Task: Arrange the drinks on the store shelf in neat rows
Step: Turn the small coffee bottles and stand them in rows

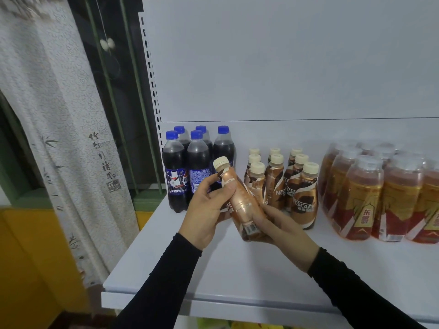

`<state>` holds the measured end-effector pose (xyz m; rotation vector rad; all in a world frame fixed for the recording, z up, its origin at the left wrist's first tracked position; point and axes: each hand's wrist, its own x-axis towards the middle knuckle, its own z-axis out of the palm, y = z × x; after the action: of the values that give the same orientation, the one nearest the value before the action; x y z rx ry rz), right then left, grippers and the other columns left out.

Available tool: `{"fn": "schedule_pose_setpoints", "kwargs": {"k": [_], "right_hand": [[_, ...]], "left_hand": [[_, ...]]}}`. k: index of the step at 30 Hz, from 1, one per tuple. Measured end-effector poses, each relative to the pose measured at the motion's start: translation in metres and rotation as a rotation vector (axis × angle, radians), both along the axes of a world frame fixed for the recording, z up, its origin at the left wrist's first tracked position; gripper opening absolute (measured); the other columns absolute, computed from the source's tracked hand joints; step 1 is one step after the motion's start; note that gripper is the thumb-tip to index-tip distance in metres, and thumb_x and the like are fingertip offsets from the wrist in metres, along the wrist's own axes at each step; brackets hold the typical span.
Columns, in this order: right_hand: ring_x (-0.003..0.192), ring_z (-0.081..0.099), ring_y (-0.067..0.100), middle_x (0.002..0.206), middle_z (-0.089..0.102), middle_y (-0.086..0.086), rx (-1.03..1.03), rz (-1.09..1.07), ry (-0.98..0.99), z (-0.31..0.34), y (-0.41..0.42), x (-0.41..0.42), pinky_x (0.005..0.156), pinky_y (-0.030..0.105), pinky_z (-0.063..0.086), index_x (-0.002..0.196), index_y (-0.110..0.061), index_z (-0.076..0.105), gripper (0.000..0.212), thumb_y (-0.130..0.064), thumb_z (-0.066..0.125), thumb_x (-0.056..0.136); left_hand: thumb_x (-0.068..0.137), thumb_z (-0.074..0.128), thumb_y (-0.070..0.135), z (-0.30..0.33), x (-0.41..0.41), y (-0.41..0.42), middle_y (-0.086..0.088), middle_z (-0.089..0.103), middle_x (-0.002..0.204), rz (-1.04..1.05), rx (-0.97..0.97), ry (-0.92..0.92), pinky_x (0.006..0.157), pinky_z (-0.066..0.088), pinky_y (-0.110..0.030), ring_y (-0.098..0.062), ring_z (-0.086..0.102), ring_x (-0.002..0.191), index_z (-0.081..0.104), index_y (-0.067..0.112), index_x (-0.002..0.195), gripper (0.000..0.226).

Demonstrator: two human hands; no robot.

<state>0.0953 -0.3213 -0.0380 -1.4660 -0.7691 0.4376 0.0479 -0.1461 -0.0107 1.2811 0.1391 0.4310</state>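
a coffee bottle (pixel 237 200) is held tilted above the shelf (pixel 213 276), its cream cap up and to the left, its base down and to the right. the left hand (pixel 206 210) is wrapped round the upper body, with the thumb laid over the front just below the neck and the fingers (pixel 204 186) curled behind it. the right hand (pixel 282 229) is cupped round the base, its fingers closed under the bottom edge. past the fingertips, 3 rows of coffee bottles (pixel 282 186) stand upright on the shelf; to the left of the fingers the cola bottles (pixel 194 167) are grouped, and to the right the wrapped packs (pixel 380 195).

the bottle is judged to be full, so moderately heavy for its size, stiff-walled, and smooth under its glossy sleeve, hence a little slippery. a hold round the waist, below the shoulder, is judged best for setting it down upright.
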Motion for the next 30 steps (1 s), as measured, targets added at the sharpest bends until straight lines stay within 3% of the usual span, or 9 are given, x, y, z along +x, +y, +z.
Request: {"fn": "schedule_pose_setpoints", "kwargs": {"k": [3, 6, 10, 14, 21, 27, 30], "right_hand": [[0.113, 0.061, 0.002, 0.131, 0.053, -0.021, -0.069, 0.010, -0.221, 0.003, -0.002, 0.003, 0.092, 0.029, 0.055, 0.137, -0.045, 0.037, 0.074, -0.056, 0.071, 0.073], [0.116, 0.059, -0.001, 0.131, 0.049, -0.034, -0.105, 0.002, -0.417, 0.004, -0.002, 0.003, 0.092, 0.020, 0.052, 0.138, -0.053, 0.028, 0.089, -0.055, 0.080, 0.067], [0.113, 0.054, -0.012, 0.118, 0.047, -0.050, -0.053, -0.119, -0.557, 0.015, 0.006, 0.001, 0.087, 0.012, 0.050, 0.129, -0.053, 0.035, 0.076, -0.051, 0.077, 0.067], [0.103, 0.063, -0.002, 0.112, 0.061, -0.033, 0.000, -0.209, -0.600, 0.025, 0.014, 0.001, 0.085, 0.019, 0.054, 0.124, -0.048, 0.047, 0.064, -0.057, 0.075, 0.068], [0.089, 0.068, 0.003, 0.103, 0.067, -0.025, 0.000, -0.248, -0.653, 0.029, 0.019, 0.000, 0.079, 0.025, 0.057, 0.117, -0.053, 0.050, 0.055, -0.044, 0.081, 0.073], [0.095, 0.067, 0.001, 0.104, 0.068, -0.025, -0.012, -0.231, -0.632, 0.027, 0.018, 0.000, 0.082, 0.024, 0.057, 0.123, -0.046, 0.052, 0.061, -0.055, 0.077, 0.069], [0.100, 0.063, -0.006, 0.105, 0.063, -0.035, -0.038, -0.192, -0.582, 0.025, 0.014, 0.001, 0.081, 0.015, 0.054, 0.121, -0.051, 0.043, 0.066, -0.065, 0.074, 0.064]], "left_hand": [[0.088, 0.073, 0.023, 0.002, 0.001, 0.003, -0.010, 0.074, 0.105, 0.037, -0.112, 0.040, 0.066, 0.059, -0.038, -0.022, 0.072, 0.087, 0.056, 0.017, 0.133, 0.048], [0.093, 0.068, 0.024, 0.007, 0.001, 0.004, -0.013, 0.074, 0.101, 0.042, -0.233, 0.095, 0.061, 0.059, -0.037, -0.021, 0.073, 0.079, 0.058, 0.006, 0.130, 0.042], [0.094, 0.066, 0.028, 0.012, 0.000, 0.001, -0.015, 0.074, 0.079, 0.007, -0.372, 0.177, 0.050, 0.058, -0.034, -0.024, 0.074, 0.066, 0.062, -0.002, 0.118, 0.038], [0.096, 0.063, 0.031, 0.012, 0.001, -0.002, -0.014, 0.071, 0.068, 0.008, -0.431, 0.249, 0.039, 0.053, -0.028, -0.022, 0.069, 0.052, 0.065, -0.001, 0.104, 0.033], [0.094, 0.065, 0.033, 0.007, 0.002, 0.002, -0.021, 0.070, 0.101, -0.051, -0.515, 0.266, 0.046, 0.058, -0.032, -0.023, 0.073, 0.066, 0.059, -0.005, 0.130, 0.053], [0.096, 0.064, 0.031, 0.009, -0.001, 0.000, -0.021, 0.072, 0.088, -0.065, -0.531, 0.264, 0.042, 0.056, -0.031, -0.025, 0.073, 0.061, 0.060, -0.006, 0.127, 0.048], [0.096, 0.063, 0.030, 0.012, -0.003, -0.001, -0.018, 0.073, 0.080, -0.054, -0.464, 0.239, 0.042, 0.056, -0.031, -0.025, 0.072, 0.060, 0.065, -0.003, 0.113, 0.036]]}}
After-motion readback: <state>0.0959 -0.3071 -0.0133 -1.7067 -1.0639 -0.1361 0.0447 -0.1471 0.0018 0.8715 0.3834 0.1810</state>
